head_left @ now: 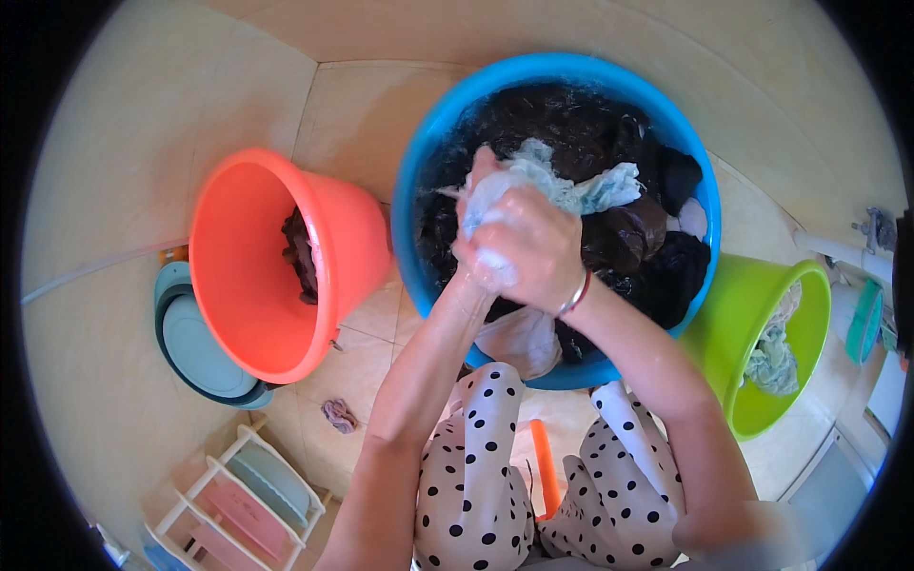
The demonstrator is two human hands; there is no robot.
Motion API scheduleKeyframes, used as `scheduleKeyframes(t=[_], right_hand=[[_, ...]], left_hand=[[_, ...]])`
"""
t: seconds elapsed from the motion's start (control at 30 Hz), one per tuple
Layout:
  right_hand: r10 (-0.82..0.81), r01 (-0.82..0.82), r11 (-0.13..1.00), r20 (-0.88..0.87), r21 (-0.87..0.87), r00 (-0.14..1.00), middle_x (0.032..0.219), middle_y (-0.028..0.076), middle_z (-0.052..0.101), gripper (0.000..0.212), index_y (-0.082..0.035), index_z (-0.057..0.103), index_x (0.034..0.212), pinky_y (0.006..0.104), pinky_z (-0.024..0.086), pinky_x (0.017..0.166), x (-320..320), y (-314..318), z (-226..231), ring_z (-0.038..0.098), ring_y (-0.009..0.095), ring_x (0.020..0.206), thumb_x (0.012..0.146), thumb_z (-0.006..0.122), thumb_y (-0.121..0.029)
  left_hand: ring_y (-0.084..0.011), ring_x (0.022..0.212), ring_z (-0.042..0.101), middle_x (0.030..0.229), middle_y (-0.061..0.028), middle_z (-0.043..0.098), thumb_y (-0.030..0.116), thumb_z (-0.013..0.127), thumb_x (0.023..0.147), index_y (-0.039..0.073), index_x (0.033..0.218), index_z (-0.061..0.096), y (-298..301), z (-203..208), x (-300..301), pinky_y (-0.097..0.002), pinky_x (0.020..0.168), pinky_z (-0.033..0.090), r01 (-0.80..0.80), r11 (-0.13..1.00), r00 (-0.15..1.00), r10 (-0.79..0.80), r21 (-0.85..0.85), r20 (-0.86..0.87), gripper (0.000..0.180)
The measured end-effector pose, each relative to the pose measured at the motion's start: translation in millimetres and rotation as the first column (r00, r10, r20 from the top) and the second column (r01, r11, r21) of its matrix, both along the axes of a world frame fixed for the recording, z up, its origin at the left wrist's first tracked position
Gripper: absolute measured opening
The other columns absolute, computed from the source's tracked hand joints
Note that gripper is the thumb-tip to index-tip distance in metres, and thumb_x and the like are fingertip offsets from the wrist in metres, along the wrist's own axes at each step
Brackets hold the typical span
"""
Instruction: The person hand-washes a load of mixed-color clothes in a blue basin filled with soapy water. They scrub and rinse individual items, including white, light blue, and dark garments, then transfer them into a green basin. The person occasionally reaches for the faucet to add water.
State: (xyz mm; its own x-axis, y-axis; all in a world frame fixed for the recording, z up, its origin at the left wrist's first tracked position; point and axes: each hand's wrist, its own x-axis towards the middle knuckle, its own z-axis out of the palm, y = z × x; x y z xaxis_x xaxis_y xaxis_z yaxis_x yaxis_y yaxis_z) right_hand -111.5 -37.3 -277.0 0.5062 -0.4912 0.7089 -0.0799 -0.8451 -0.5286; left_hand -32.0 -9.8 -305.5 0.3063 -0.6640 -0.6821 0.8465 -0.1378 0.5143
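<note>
Both my hands press together over a big blue tub, gripping a wet pale cloth between them. My left hand is partly covered by my right hand, which wraps over the bunched fabric. The cloth's loose, pale blue-green end trails to the right above the water. Dark wet clothes fill the tub. A whitish piece of fabric lies at the tub's near side, and another small light piece sits by the right rim.
An orange bucket with a dark garment inside stands left; a green bucket holding light laundry is at right. Blue-grey basins lean beside the orange bucket. A white rack and a small crumpled cloth are lower left.
</note>
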Motion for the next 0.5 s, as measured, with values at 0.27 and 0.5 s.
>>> scheduleKeyframes(t=[0.27, 0.5], right_hand=[[-0.269, 0.357, 0.832, -0.254, 0.424, 0.929, 0.084, 0.016, 0.062, 0.016, -0.004, 0.063, 0.083, 0.044, 0.049, 0.069, -33.0, -64.9, -88.1, 0.061, 0.038, 0.078, 0.09, 0.062, -0.018], [-0.229, 0.322, 0.945, -0.602, 0.049, 0.765, 0.112, 0.021, 0.048, 0.061, -0.009, 0.047, 0.129, 0.0494, 0.044, 0.084, -73.9, -49.2, -110.7, 0.05, 0.042, 0.1, 0.08, 0.073, -0.034]], left_hand=[[-0.0119, 0.089, 0.056, 0.089, -0.0018, 0.062, 0.031, 0.058, 0.095, 0.001, 0.098, 0.067, 2.6, -13.7, 1.9, -0.0264, 0.081, 0.044, -0.044, 0.992, 0.837, -0.026, 0.115, 0.547, 0.031], [-0.0437, 0.124, 0.045, 0.136, -0.0306, 0.043, 0.015, 0.065, 0.088, 0.012, 0.149, 0.03, 21.1, -51.0, 11.0, -0.0424, 0.106, 0.037, 0.385, 0.827, 0.103, -0.48, 0.41, 0.871, 0.07]])
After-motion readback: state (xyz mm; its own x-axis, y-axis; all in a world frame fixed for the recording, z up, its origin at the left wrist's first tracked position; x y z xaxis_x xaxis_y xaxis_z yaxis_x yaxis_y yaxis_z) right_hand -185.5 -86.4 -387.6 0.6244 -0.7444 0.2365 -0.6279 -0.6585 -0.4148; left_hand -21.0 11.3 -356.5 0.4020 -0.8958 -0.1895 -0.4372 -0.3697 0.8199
